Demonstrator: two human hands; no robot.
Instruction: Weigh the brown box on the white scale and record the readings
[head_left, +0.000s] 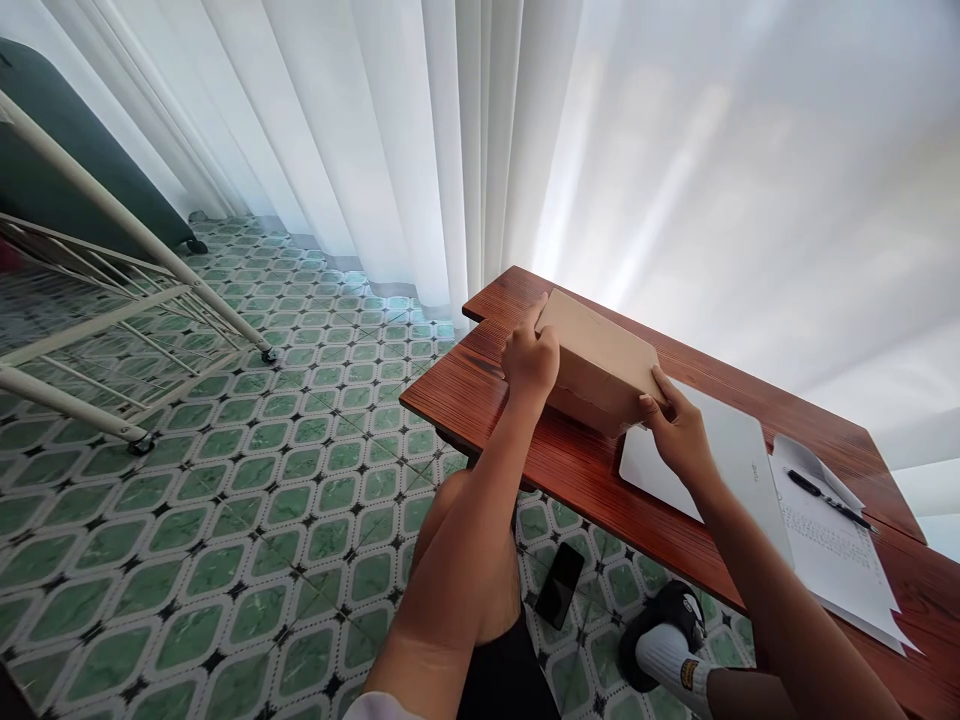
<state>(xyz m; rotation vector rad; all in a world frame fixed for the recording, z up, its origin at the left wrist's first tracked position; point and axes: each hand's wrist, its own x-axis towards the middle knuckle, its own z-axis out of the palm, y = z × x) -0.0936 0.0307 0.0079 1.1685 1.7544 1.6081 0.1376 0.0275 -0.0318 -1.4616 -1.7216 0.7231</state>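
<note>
A brown cardboard box (600, 350) is tilted over the left part of the wooden table (465, 390), held between my two hands. My left hand (531, 350) grips its left end, the fingers curled and one stretched along the edge. At the opposite end, my right hand (675, 420) clasps the near right corner, thumb on the near side and fingers on top. Whether the box's underside touches the table I cannot tell. A closed silver laptop (727, 450) lies just right of the box, partly behind my right hand and forearm.
Right of the laptop lie printed paper sheets (832, 540) with a black pen (829, 498) on top. A black phone (561, 585) rests on the tiled floor below the table. White curtains (360, 130) hang behind; a wheeled metal rack (142, 300) stands at left.
</note>
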